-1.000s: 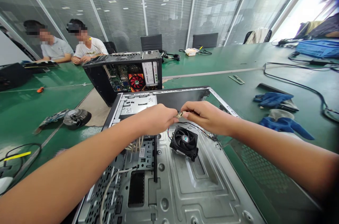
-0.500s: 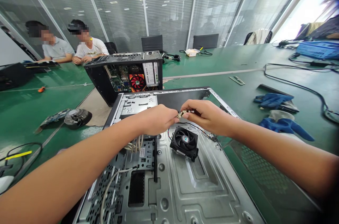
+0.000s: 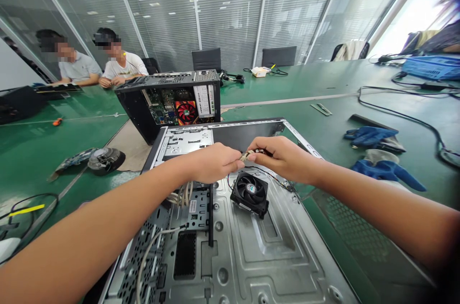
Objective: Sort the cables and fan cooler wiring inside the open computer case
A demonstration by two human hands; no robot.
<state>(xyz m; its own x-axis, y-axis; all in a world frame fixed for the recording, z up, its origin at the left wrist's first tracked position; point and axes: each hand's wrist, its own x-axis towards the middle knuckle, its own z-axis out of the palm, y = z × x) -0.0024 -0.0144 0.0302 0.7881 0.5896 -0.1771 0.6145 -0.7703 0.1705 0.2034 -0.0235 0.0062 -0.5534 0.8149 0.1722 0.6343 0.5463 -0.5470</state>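
Observation:
Above the open computer case point(image 3: 302, 261), both my hands pinch a short beige cable bundle point(image 3: 246, 156). My left hand point(image 3: 217, 162) is closed on its left end, with thumb and fingertips together. Close beside it, my right hand point(image 3: 276, 156) grips the other end, its fingers curled over the darker part. The exact ends of the bundle are hidden by my fingers. Just below my hands, a black cooling fan point(image 3: 250, 193) lies tilted on the metal floor of the case, a thin wire running from it. Grey cables point(image 3: 185, 194) hang by the drive cage under my left wrist.
Behind stands another computer tower point(image 3: 143, 114) with a red fan. Blue gloves point(image 3: 373, 137) and black cables point(image 3: 406, 112) lie on the green table point(image 3: 323, 86) to the right. A cap point(image 3: 105, 160) lies to the left. Two people sit at the far left.
Both hands stay on the cable bundle over the case. My right fingers have shifted very slightly and the bundle has turned a little between the hands.

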